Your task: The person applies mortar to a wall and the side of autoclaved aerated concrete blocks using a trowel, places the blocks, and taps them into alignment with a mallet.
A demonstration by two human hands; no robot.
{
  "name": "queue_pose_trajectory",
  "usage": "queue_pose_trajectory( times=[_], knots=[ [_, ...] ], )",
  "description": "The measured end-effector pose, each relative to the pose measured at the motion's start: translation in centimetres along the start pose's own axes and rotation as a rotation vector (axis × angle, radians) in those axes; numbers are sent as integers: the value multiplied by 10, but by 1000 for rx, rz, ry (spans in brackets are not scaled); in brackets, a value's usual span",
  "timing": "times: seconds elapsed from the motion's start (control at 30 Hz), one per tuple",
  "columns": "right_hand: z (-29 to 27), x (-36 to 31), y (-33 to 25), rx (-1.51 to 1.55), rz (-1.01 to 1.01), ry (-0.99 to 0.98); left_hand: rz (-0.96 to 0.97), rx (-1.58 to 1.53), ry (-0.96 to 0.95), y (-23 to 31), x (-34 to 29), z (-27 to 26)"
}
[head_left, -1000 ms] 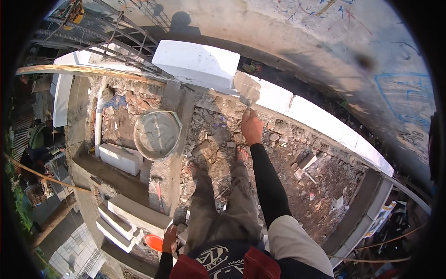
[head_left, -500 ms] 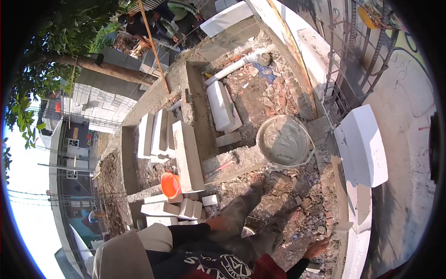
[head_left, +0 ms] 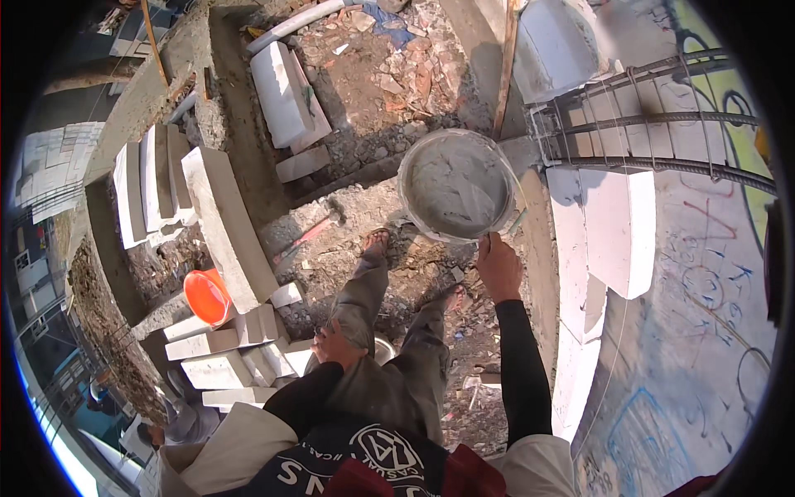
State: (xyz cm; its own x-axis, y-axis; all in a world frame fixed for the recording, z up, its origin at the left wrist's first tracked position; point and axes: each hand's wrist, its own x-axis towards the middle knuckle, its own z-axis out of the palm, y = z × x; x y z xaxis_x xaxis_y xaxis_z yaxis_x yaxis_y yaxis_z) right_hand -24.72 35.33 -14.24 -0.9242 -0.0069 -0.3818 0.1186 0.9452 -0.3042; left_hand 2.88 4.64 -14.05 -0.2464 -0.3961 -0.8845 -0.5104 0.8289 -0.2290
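A round bucket (head_left: pixel 414 203) of wet grey mortar (head_left: pixel 460 186) stands on the rubble ahead of me. My right hand (head_left: pixel 501 269) is closed at the bucket's near right rim, with its thumb on top. What lies inside its fingers is hidden. Beside it, a thin bail with a green grip (head_left: pixel 519 220) hangs along the bucket's right side. My left hand (head_left: pixel 335 346) lies on my left thigh, fingers spread, holding nothing. Left of the bucket, a hammer (head_left: pixel 306 235) with a reddish handle rests on the concrete ledge.
Pale blocks (head_left: pixel 219 364) are stacked at the left, below an orange bucket (head_left: pixel 208 296). A long block (head_left: pixel 230 228) lies beside them. White blocks (head_left: pixel 609 224) line the wall at the right, under a steel rebar cage (head_left: pixel 646 124). Rubble (head_left: pixel 480 340) covers the ground around my feet.
My right hand has moved forward from the low right to the bucket's rim. My left hand now rests on my thigh. The view has shifted right and down.
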Motion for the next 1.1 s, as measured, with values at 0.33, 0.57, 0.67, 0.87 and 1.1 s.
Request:
queue_pose_trajectory(
  times=[0.33, 0.57, 0.67, 0.87, 1.1],
  knots=[
    [75, 69, -4, 78, 14, -155, 32, 13, 37, 4, 19, -19],
    [29, 14, -16, 709, 353, -450, 20, 80, 76, -9, 17, -9],
    [37, -6, -2, 822, 334, -331, 35, 123, 84, 4, 15, -18],
    [27, -30, 17, 1197, 237, -248, 86, 255, 109, 26, 5, -16],
    [-30, -125, 83, 1414, 238, -184, 90, 289, 40, 41, -2, 12]
  ],
)
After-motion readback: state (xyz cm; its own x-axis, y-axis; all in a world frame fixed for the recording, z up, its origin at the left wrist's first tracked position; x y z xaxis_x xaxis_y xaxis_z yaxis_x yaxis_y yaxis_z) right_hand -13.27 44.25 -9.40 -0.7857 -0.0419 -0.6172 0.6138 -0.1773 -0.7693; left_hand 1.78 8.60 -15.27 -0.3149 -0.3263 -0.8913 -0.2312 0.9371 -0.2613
